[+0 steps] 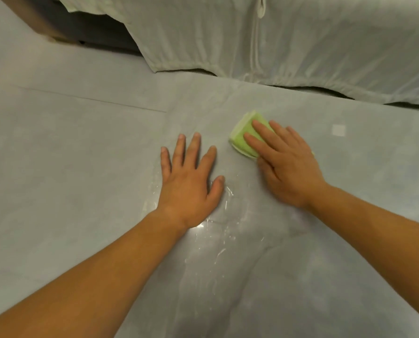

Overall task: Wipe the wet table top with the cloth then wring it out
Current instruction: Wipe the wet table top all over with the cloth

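At the far left we are seeing a brown box (36,19) sitting at the top corner, blurred, beyond the grey table top (69,147) that is filling most of the view. Moving right, our left hand (191,178) is lying flat on the table with fingers spread wide, palm down and holding nothing. Just below and beside its wrist, streaks of water (218,230) are glinting on the surface. Further right, our right hand (285,164) is pressing down, fingers stretched out flat, on the green cloth (246,136), which is lying folded on the table under the fingertips, not gripped but pinned. Behind both hands, a pale sheet (289,37) is hanging down along the table's far edge, reaching to the right side
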`<control>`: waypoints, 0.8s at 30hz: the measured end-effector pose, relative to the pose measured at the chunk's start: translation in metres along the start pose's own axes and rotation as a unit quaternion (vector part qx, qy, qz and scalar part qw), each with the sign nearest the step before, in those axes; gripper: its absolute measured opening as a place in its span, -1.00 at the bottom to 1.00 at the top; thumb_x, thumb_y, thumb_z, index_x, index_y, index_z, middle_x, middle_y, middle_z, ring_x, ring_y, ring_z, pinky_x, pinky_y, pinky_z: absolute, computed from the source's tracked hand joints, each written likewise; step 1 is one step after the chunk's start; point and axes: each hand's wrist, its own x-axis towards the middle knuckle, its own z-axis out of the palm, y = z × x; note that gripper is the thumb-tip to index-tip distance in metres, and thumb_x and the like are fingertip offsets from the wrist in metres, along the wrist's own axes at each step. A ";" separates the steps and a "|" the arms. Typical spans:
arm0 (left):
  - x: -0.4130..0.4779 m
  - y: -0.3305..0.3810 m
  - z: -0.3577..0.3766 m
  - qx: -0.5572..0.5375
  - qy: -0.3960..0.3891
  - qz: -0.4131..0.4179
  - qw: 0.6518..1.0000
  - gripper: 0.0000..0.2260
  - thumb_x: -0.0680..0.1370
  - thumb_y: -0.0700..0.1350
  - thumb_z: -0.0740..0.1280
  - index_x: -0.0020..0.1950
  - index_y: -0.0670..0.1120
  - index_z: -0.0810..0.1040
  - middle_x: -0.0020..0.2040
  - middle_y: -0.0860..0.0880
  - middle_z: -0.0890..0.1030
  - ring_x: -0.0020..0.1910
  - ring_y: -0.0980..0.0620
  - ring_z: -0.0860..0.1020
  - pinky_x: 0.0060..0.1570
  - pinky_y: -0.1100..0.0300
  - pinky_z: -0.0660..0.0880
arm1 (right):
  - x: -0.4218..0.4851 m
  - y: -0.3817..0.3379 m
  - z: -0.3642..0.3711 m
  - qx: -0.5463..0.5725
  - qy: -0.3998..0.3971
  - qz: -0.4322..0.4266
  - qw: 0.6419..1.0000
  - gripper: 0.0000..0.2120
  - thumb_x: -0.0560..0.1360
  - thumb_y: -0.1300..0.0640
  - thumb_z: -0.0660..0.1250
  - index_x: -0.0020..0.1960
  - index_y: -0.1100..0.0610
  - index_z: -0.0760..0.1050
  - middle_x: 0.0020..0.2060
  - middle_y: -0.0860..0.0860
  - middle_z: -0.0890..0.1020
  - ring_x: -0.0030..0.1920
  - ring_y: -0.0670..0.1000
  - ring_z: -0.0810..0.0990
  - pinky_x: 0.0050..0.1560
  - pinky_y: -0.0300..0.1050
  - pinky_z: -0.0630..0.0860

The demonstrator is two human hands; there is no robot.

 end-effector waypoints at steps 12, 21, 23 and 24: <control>0.000 -0.007 -0.005 -0.032 -0.012 0.012 0.999 -0.40 0.60 0.25 -0.04 0.61 0.07 0.10 0.64 -0.06 -0.12 0.59 -0.07 -0.30 0.50 -0.19 -0.31 | 0.089 -0.022 -0.004 -0.025 -0.032 -0.104 0.994 -0.50 0.64 0.00 -0.02 0.57 -0.05 0.22 0.59 0.00 0.20 0.57 0.21 0.17 0.54 0.21 0.09; -0.011 -0.024 -0.009 -0.058 0.054 0.011 0.997 -0.46 0.62 0.11 0.12 0.53 -0.12 0.29 0.62 -0.19 0.05 0.61 -0.15 -0.10 0.55 -0.15 -0.12 | 0.137 -0.064 0.007 -0.027 0.002 -0.070 0.997 -0.50 0.64 0.02 -0.02 0.58 -0.05 0.20 0.59 0.00 0.19 0.57 0.23 0.14 0.54 0.18 0.04; -0.015 -0.027 -0.008 -0.039 0.043 0.004 0.998 -0.45 0.62 0.15 0.08 0.54 -0.08 0.28 0.62 -0.18 0.06 0.61 -0.16 -0.09 0.54 -0.19 -0.11 | 0.128 -0.054 0.005 -0.045 -0.030 -0.133 0.990 -0.51 0.65 0.01 -0.02 0.58 -0.05 0.20 0.59 0.00 0.19 0.57 0.22 0.15 0.54 0.18 0.04; -0.017 -0.029 -0.007 -0.031 0.031 0.004 0.999 -0.44 0.62 0.17 0.06 0.57 -0.07 0.24 0.63 -0.17 0.03 0.61 -0.16 -0.11 0.54 -0.19 -0.12 | 0.132 -0.049 0.002 -0.052 -0.034 -0.138 0.989 -0.50 0.64 0.00 -0.03 0.58 -0.05 0.19 0.59 0.01 0.19 0.57 0.22 0.15 0.54 0.18 0.05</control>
